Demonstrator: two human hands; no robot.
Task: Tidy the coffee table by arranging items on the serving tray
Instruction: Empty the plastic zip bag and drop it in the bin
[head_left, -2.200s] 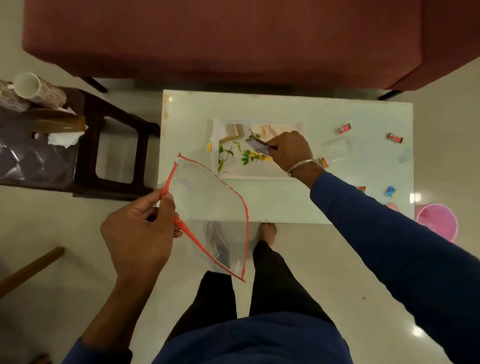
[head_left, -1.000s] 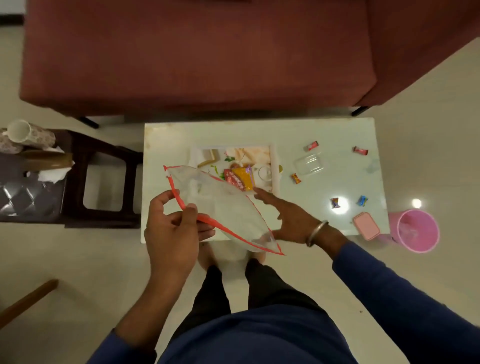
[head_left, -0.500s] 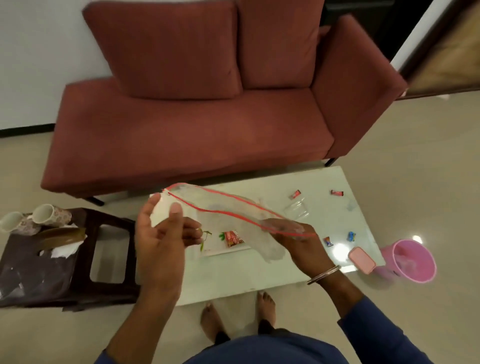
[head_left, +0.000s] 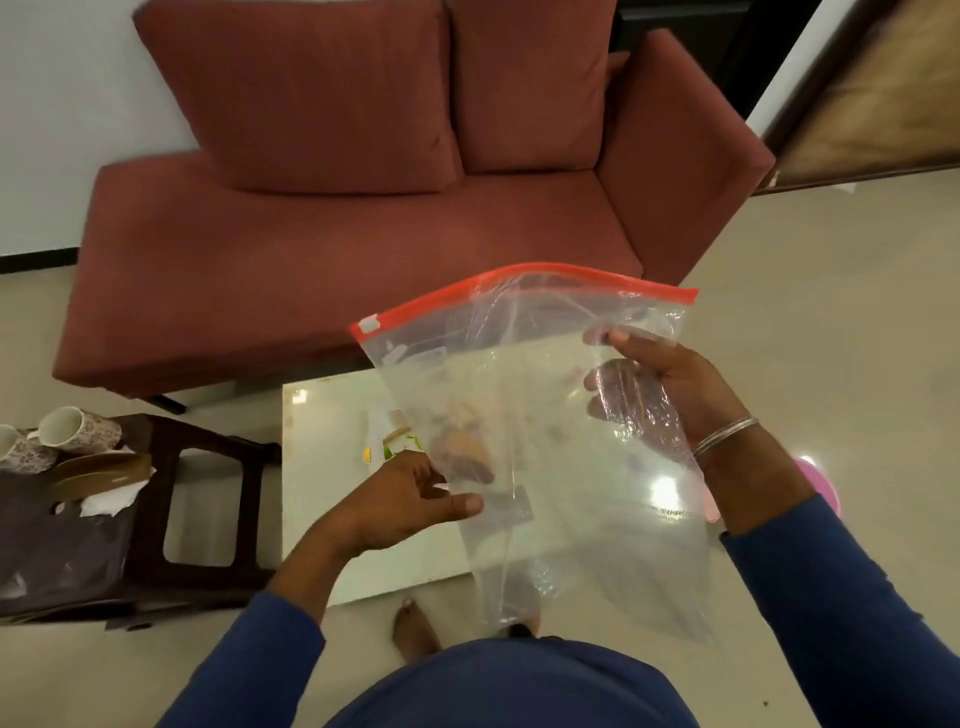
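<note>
Clear zip bag (head_left: 561, 467) held up over coffee table (head_left: 332, 499), probably to check it; my left hand (head_left: 400, 499) pinches its edge, right hand (head_left: 670, 384) grips its side.

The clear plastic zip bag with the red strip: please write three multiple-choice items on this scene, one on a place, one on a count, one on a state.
1. Where do the patterned mugs lie?
A. on the dark side stool at the left
B. on the sofa
C. on the floor beside the foot

2. How many hands hold the clear plastic zip bag with the red strip?
A. none
B. one
C. two

3. How is the bag held?
A. flat on the table
B. up in the air
C. crumpled into a ball

Key: 1 A, the patterned mugs lie on the dark side stool. 2 C, left hand and right hand both grip the bag. 3 B, it hangs above the white coffee table.
</note>
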